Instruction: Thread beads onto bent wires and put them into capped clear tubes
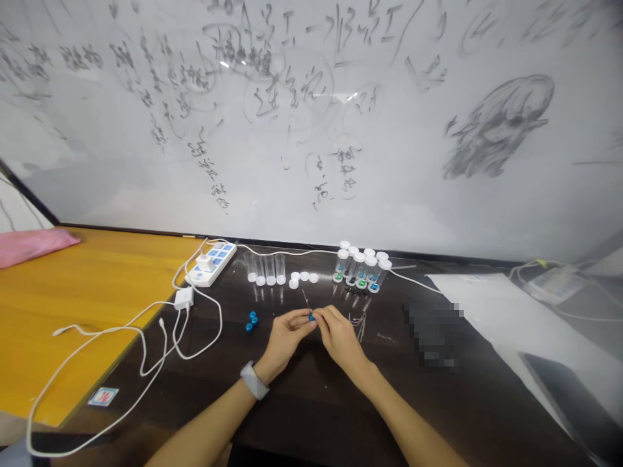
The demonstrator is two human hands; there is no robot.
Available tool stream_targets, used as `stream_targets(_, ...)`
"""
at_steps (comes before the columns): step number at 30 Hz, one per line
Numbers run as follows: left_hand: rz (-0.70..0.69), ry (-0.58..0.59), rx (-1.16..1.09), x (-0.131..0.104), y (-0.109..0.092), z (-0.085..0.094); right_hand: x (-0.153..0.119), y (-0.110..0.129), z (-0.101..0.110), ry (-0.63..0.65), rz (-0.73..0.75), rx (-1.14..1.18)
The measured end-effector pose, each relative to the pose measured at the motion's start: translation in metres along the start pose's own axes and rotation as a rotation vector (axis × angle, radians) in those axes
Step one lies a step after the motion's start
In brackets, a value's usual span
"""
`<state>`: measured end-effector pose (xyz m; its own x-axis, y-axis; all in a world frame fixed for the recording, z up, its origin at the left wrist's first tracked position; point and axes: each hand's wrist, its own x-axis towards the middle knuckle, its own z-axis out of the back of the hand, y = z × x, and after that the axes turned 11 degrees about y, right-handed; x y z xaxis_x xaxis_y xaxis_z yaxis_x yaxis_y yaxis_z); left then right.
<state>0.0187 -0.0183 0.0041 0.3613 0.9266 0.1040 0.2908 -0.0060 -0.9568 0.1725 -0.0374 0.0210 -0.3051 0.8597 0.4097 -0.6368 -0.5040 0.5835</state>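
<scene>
My left hand and my right hand meet over the dark table, fingertips pinched together. Between them is a small blue round piece, mostly covered by the fingers. A thin metal pin sticks up from it, leaning left. To the left of my left hand lie several similar blue pieces in a little cluster. Just right of my right hand are several loose thin metal pins. Beyond the hands lie several white caps, beside open clear tubes standing upright.
Capped clear tubes holding small coloured pieces stand at the back right, with small black rings before them. A power strip and white cables occupy the left. White paper and a dark flat device lie right. A whiteboard stands behind.
</scene>
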Motion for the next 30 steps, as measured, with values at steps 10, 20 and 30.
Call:
stream_targets(10, 0.097, 0.024, -0.231, -0.002, -0.012, -0.002, 0.01, -0.037, 0.053, -0.184, -0.215, 0.113)
stream_targets(20, 0.187, 0.123, -0.353, -0.003, -0.014, 0.0, -0.026, -0.065, 0.081, 0.547, -0.007, -0.051)
stream_targets(30, 0.206, 0.182, -0.349, -0.004, -0.013, 0.0, -0.034, -0.059, 0.078, 0.656, 0.104, -0.334)
